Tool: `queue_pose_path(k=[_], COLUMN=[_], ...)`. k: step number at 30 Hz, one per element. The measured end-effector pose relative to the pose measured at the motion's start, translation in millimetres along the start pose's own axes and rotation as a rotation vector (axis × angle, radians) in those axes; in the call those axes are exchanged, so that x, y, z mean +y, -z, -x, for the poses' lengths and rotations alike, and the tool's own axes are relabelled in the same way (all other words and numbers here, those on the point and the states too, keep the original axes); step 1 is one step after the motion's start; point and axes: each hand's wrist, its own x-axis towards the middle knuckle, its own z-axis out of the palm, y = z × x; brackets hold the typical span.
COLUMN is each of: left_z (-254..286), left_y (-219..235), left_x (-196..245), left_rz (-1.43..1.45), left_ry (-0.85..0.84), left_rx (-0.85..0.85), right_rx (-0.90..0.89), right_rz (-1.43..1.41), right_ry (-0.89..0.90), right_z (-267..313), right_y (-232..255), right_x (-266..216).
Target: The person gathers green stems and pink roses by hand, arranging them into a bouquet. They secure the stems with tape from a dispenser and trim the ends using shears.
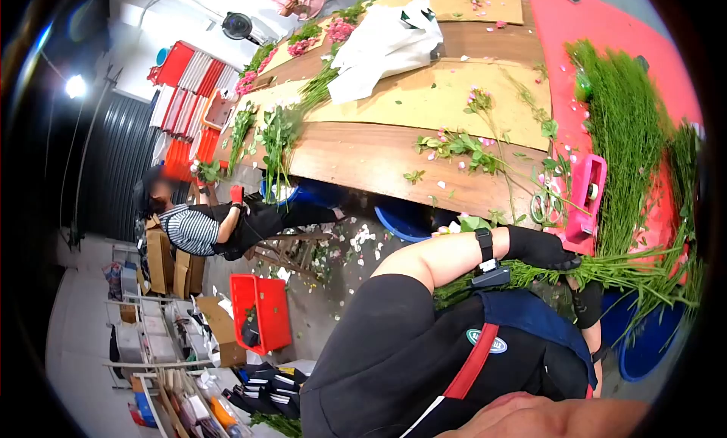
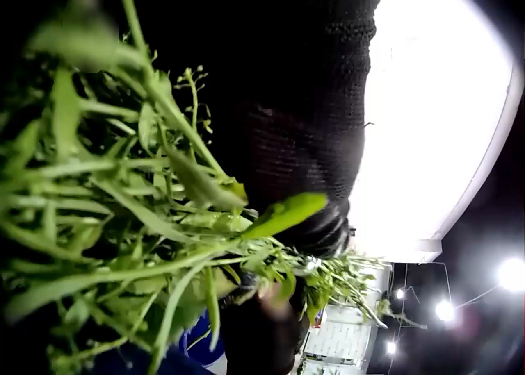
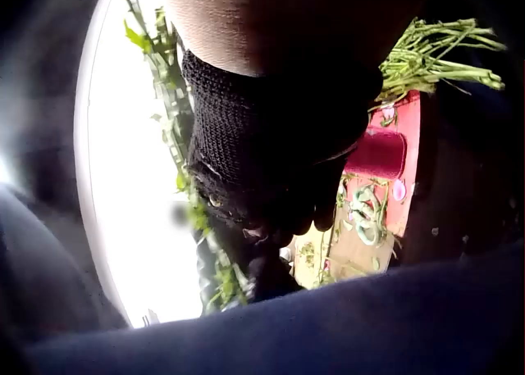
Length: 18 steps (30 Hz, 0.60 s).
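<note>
At the near edge of the table, both black-gloved hands work on a long bunch of thin green leafy stems (image 1: 606, 267) that lies across the red table covering (image 1: 560, 82) and hangs over the edge toward the person's apron. The left hand (image 1: 541, 248) closes around the stems where they leave the table, fingers curled over them, and the right hand (image 1: 587, 301) sits just below it, close against the same bunch; whether its fingers clasp the stems or only rest on them I cannot tell. Just beyond the left hand stands a pink tape dispenser (image 1: 587, 199), with green-handled scissors (image 1: 543, 204) beside it. The step in hand looks like gathering the loose stems into one bundle. A next move would call for a firm squeeze with one hand, so nothing slips while the other reaches for the dispenser or scissors.
</note>
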Motion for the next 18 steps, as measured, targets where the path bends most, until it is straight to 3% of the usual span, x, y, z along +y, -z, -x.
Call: queue_pose_path(k=[3, 4, 5, 7, 8, 9, 10, 11, 13, 15, 16, 17, 18], left_z=[4, 2, -1, -2, -4, -9, -13, -14, -19, -26, -29, -32, -35], left_y=[11, 7, 3, -5, -3, -1, -4, -10, -5, 0, -1, -1, -7], left_x=[45, 45, 41, 50, 54, 58, 55, 44, 47, 53, 54, 54, 47], left_rz=[0.102, 0.026, -0.052, -0.239, -0.272, -0.301, -0.38, -0.474, -0.561, -0.6, -0.643, -0.688, -0.671], left_ry=[0.455, 0.494, 0.495, 0.406, 0.415, 0.421, 0.434, 0.326, 0.345, 0.304, 0.25, 0.193, 0.074], left_rx=[0.043, 0.097, 0.076, 0.234, 0.22, 0.21, 0.216, 0.334, 0.276, 0.141, 0.084, 0.028, 0.118], right_rx=[-0.151, -0.21, -0.239, -0.218, -0.375, -0.222, -0.257, -0.294, -0.178, 0.103, 0.191, 0.195, 0.143], right_rz=[0.111, 0.152, 0.21, 0.2, -0.473, -1.129, -1.075, -1.019, -0.718, 0.008, 0.428, 0.585, 0.615], right_ry=[0.051, 0.08, 0.215, 0.313, -0.138, -0.641, -0.566, -0.493, -0.355, 0.034, 0.411, 0.512, 0.396], right_z=[11, 15, 16, 14, 18, 23, 28, 34, 46, 56, 46, 36, 38], right_y=[0, 1, 6, 15, 14, 13, 27, 45, 70, 81, 95, 107, 107], right_x=[24, 34, 7, -36, -41, -46, -63, -89, -104, -86, -90, -112, -106])
